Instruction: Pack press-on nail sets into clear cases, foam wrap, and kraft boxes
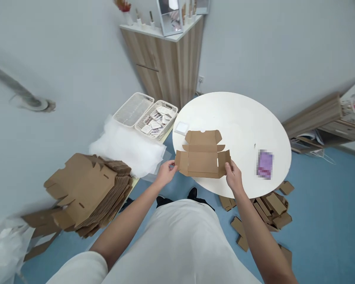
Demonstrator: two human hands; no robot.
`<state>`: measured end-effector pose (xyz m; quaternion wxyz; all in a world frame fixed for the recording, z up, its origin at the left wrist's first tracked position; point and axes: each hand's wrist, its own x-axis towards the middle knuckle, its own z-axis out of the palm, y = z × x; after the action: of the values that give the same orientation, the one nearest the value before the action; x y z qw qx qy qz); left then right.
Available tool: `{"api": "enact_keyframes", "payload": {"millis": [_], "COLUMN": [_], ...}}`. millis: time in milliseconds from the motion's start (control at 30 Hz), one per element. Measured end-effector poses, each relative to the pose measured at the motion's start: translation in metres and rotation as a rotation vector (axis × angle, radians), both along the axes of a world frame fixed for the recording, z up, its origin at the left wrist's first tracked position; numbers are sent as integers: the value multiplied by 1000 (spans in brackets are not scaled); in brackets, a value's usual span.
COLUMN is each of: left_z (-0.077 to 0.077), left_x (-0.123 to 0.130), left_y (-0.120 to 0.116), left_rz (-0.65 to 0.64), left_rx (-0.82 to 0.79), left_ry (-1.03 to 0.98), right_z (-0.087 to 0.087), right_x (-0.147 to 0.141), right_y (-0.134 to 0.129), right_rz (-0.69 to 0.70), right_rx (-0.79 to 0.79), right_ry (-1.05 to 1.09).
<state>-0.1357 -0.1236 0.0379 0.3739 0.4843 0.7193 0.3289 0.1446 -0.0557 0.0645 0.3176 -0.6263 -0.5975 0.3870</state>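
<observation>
A partly unfolded brown cardboard box (203, 161) is held level over the near edge of the round white table (239, 114). Its lid panel with rounded tabs points away from me, and the side flaps stand out to left and right. My left hand (166, 172) pinches the left flap at its outer corner. On the other side, my right hand (233, 175) grips the right flap, thumb on top and fingers hidden beneath. A small white square object (182, 128) lies on the table just beyond the box's left side.
At left rise a stack of flat cardboard blanks (97, 193), white foam sheets (130, 146) and a basket of small packets (156, 122). A blurred purple item (265, 164) lies on the table. Folded boxes (272, 209) litter the blue floor at right. A wooden cabinet (165, 63) stands behind.
</observation>
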Motion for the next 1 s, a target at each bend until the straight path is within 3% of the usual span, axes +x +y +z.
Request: {"api": "enact_keyframes", "payload": {"millis": [200,333,533,667,733,900,1000], "left_z": [-11,-26,-37,-37,-34,-28,-31], "left_x": [37,51,55,53,53,57,59], "left_y": [52,75,91,87,81,70,75], "left_rz": [-161,-131,-139,-208,-319,-831,-930], "left_rx": [-31,-59,-153,-58,39,218,253], "left_ry": [87,161,225,368,488,642,685], "right_z": [-23,-40,-70,-81,-81,-72,-65], "right_x": [49,64,70,73,74,76,73], "right_y": [13,16,13,4,-1,-5,1], "right_rz": [-86,-108,-224,-308,-339,-370,-368], "right_rx": [-107,-197,-282,-314,-335,-397,-420], "right_ry": [-71,46,37,-19,-45,-169,-228]}}
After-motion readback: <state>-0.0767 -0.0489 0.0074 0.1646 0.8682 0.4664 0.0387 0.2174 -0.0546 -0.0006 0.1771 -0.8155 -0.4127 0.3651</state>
